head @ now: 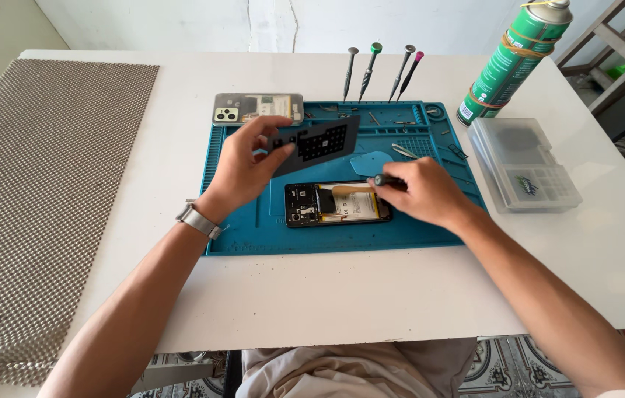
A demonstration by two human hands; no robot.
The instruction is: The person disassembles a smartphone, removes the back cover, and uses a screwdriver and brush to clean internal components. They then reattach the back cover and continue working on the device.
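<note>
A: Hands first. What is each one doing?

B: The left hand [242,166], with a metal wristwatch [198,220] on its wrist, pinches a dark perforated plate [320,142] by one end, lifted and tilted above the blue repair mat [253,221]. The right hand [419,193] is closed around a dark-handled tool [386,180], whose pale tip lies across the opened phone [337,204].

A: Where is the phone?

B: Flat on the mat, near its front edge and about the middle, back cover off, with the circuit board at its left end and the light battery area to the right. The right hand touches its right end.

A: And behind it?

B: A clear phone back cover [258,108] with a camera block lies on the mat's far left corner, just behind the left hand. Four screwdrivers [379,70] stand upright in holes along the mat's far edge. Small tools and tweezers [407,152] rest in the mat's trays, and a blue pick [370,162] lies just behind the right hand.

A: Off the mat?

B: A green spray can [513,63], wrapped with rubber bands, stands at the far right of the white table [364,295]. A clear plastic compartment box [525,163] sits just in front of it, beside the mat. A grey mesh sheet [40,206] covers the table's left side, well apart from the mat.
</note>
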